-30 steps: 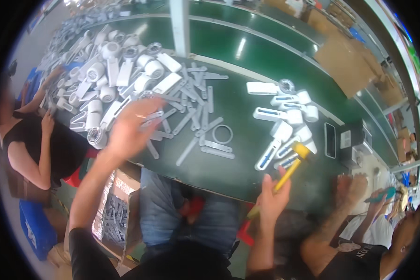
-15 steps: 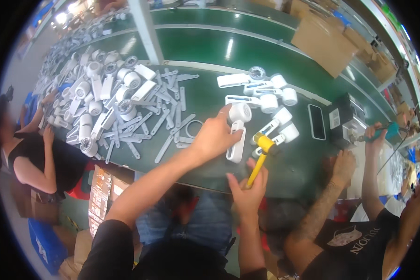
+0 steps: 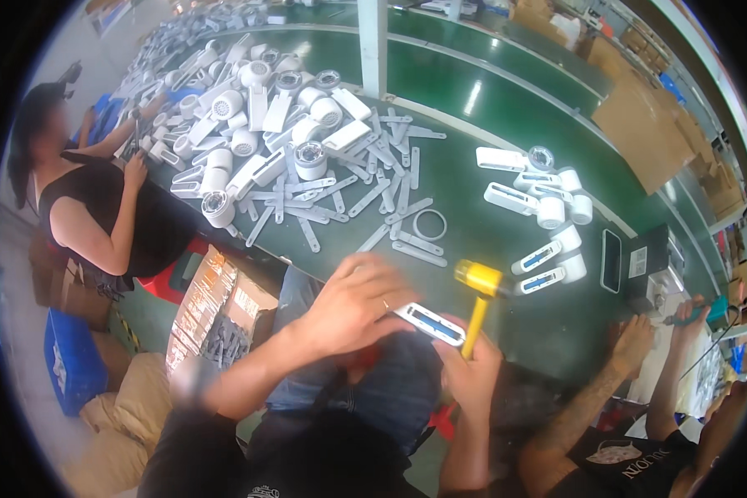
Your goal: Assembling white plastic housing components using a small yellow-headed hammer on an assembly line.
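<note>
Near the table's front edge, my left hand (image 3: 353,305) is closed round a white long-handled device (image 3: 433,324), its round head hidden under my fingers. The handle's slotted face is turned up, showing a dark blue part inside. My right hand (image 3: 475,369) grips a yellow hammer (image 3: 478,311) upright by its handle, head up, and its thumb meets the end of the device. Beyond the hammer, several similar white devices (image 3: 549,211) lie in a loose group. Left of it are flat grey strips (image 3: 402,187) and a grey ring (image 3: 429,225).
A large heap of white round-headed devices (image 3: 257,109) covers the left of the green table (image 3: 506,357). A phone (image 3: 611,261) and a dark box (image 3: 657,264) lie to the right. One co-worker (image 3: 83,207) sits at left; another's hand (image 3: 633,342) is at right. An open carton (image 3: 224,319) stands below.
My left hand has brought the white device from the table toward me, turning its slotted face up. The hammer stays in my right hand, which now meets the device. The view has shifted left.
</note>
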Demonstrator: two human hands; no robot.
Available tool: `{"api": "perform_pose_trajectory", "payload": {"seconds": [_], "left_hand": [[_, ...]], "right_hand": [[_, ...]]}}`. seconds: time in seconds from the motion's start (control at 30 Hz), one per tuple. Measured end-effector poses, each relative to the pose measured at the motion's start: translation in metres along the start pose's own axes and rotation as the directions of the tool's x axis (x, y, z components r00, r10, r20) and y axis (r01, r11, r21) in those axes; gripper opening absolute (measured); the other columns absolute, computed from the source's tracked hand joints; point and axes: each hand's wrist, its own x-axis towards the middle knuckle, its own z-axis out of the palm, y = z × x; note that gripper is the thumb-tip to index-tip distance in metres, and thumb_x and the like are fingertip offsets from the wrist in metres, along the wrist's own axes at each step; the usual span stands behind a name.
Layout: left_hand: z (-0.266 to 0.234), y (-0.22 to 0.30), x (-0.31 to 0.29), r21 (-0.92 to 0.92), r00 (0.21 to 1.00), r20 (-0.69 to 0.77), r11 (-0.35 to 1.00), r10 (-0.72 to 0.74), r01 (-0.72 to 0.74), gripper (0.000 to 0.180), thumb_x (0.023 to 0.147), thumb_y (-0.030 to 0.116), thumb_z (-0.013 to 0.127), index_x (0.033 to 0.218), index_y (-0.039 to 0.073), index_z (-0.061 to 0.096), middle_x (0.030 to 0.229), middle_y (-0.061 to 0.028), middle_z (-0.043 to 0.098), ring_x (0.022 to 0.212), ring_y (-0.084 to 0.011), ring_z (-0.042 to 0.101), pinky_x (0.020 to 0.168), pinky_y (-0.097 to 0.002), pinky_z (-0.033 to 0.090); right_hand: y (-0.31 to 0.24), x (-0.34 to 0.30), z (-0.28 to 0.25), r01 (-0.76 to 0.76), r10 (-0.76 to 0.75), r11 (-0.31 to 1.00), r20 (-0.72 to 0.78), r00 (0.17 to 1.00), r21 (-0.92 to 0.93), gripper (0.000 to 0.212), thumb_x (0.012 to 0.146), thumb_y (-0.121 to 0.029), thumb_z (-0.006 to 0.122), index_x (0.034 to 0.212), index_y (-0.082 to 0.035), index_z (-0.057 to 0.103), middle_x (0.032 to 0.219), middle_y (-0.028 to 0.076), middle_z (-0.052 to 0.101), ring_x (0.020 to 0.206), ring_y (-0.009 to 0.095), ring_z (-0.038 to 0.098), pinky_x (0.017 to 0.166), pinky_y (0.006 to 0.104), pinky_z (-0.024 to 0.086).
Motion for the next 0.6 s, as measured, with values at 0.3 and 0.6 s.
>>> {"api": "perform_pose_trajectory", "payload": {"seconds": [0.3,0.6], "left_hand": [[0.019,-0.041,-0.005,0.05,0.972,0.231,0.998,-0.05,0.039,0.04,0.08,0.028,0.084,0.112,0.008,0.072,0.102,-0.0092,0.071,0.099,-0.0302,0.067,0.087,-0.0403,0.053],[0.004,-0.122,0.031,0.239,0.918,-0.2,0.892,-0.341,0.384,0.03,0.082,0.03,0.083,0.1,0.007,0.078,0.097,-0.0111,0.072,0.095,-0.0322,0.067,0.087,-0.0425,0.054]], "right_hand": [[0.018,0.039,0.01,0.198,-0.199,0.902,0.039,0.979,-0.384,0.034,0.085,0.0,0.079,0.118,0.003,0.073,0.108,0.012,0.073,0.097,0.02,0.069,0.089,0.0331,0.053],[0.024,0.039,-0.001,0.053,-0.053,0.999,0.021,0.998,-0.002,0.056,0.081,0.006,0.08,0.135,-0.001,0.067,0.137,0.008,0.067,0.06,0.005,0.055,0.047,0.0214,0.04]]}}
